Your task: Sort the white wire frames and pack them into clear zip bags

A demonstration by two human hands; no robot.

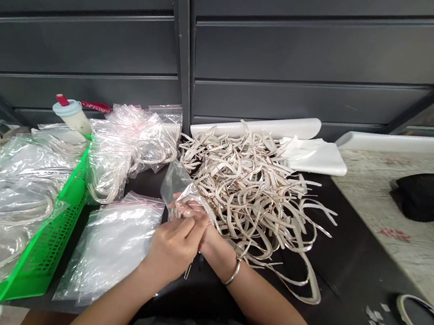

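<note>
My left hand [179, 240] is closed, its fingers pinching at the edge of a clear plastic bag [176, 179]. Beyond it and partly covered by it, my right hand [208, 238] reaches across from the right, with a bangle on the wrist. The right fingers curl around the same bag, and pale curved strips show at its mouth. Just past my hands spreads a tangled heap of thin beige curved strips [254, 190]. Left of my left hand lies a stack of flat clear zip bags [116, 248]. How the strips sit inside the held bag is partly hidden by my fingers.
A green basket [48, 254] on the left holds filled clear bags. More filled zip bags [139, 134] lie behind the stack, beside a lidded cup [72, 113]. A white roll [259, 126] lies along the dark panel wall. Scraps and a tape ring [420, 321] are at right.
</note>
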